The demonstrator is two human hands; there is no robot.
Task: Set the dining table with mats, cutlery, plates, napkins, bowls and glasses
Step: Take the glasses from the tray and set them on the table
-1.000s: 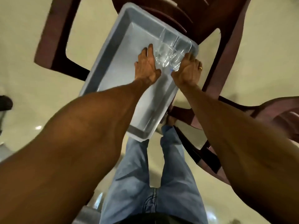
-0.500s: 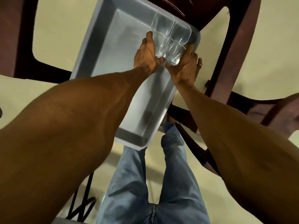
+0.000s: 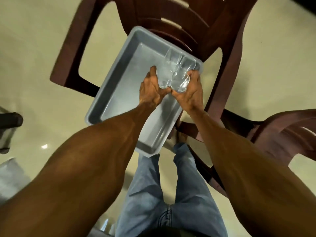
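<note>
Clear glass tumblers (image 3: pixel 172 75), several bunched together in the grey plastic tub (image 3: pixel 119 86) on a maroon plastic chair (image 3: pixel 220 36); left hand (image 3: pixel 151 89) and right hand (image 3: pixel 191 93) clamp the cluster from either side. Risk: smooth walls clinking, one squirting out, the overhanging tub tipping.

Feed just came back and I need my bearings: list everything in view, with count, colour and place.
glasses: at least two, exact count unclear, clear, far right corner of the tub
tub: one, grey-blue plastic, on the chair seat
chair: one, dark maroon, under the tub
second chair: one, dark maroon, at right
floor: cream, glossy
jeans: blue, bottom centre
left hand: grips the left glass
right hand: grips the right glass
</note>
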